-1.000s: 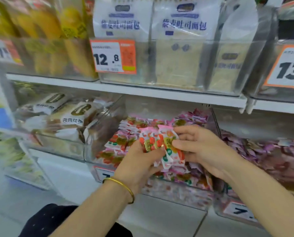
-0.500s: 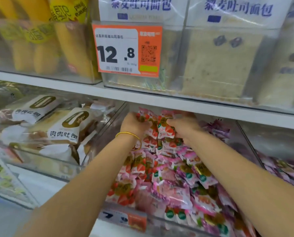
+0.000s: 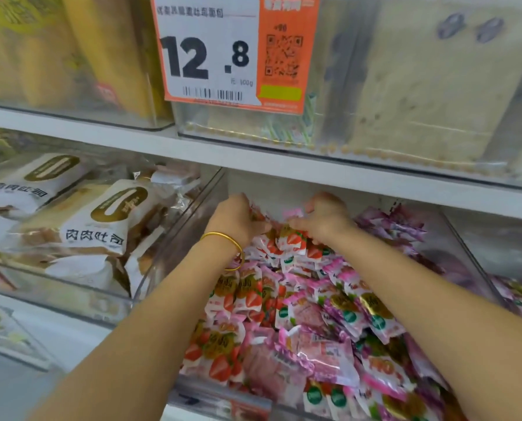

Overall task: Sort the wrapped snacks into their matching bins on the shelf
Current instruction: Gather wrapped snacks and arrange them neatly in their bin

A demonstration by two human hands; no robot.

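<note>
Both your hands have pushed deeper, to the back of the clear bin [image 3: 174,262] of strawberry snacks [image 3: 247,299]. Your left hand [image 3: 235,220], gold bangle [image 3: 223,237] at the wrist, curls its fingers round packets there. Your right hand [image 3: 325,221] curls too, fingertips hidden; whether it grips cannot be told.

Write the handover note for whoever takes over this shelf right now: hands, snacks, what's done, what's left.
Left hand: curled round strawberry packets at the back of the middle bin.
Right hand: beside it, also gripping packets there.
Done: the middle bin is heaped with strawberry packets.
Left: release this handful. Purple packets lie along that bin's right side. They probably belong in the right-hand bin, which holds similar ones.
</note>
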